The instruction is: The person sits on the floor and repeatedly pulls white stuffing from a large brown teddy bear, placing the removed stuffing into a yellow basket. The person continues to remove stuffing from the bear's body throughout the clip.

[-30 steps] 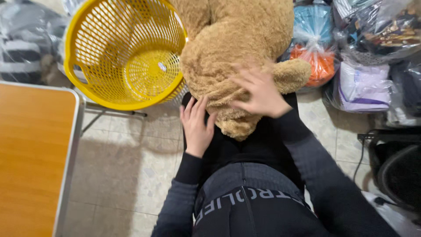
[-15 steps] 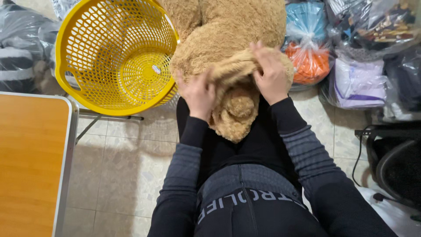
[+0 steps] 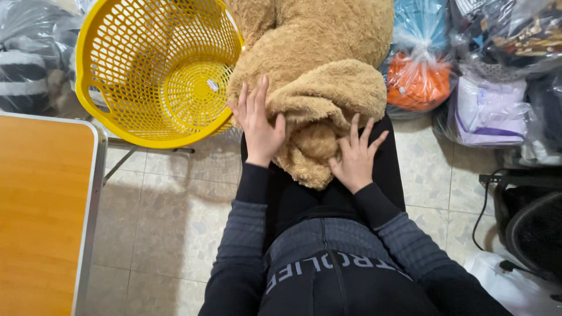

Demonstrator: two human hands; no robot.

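Fingers of both hands, left hand and right hand, lie spread flat on the tan plush garment.

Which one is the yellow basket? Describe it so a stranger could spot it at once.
Start at the wooden table on the left edge. Just beyond its far end sits the yellow basket, tipped so its round mesh inside faces the camera, right beside the tan fleece garment that the left hand presses. It alone is rigid, yellow, perforated plastic; its neighbours are plastic bags.
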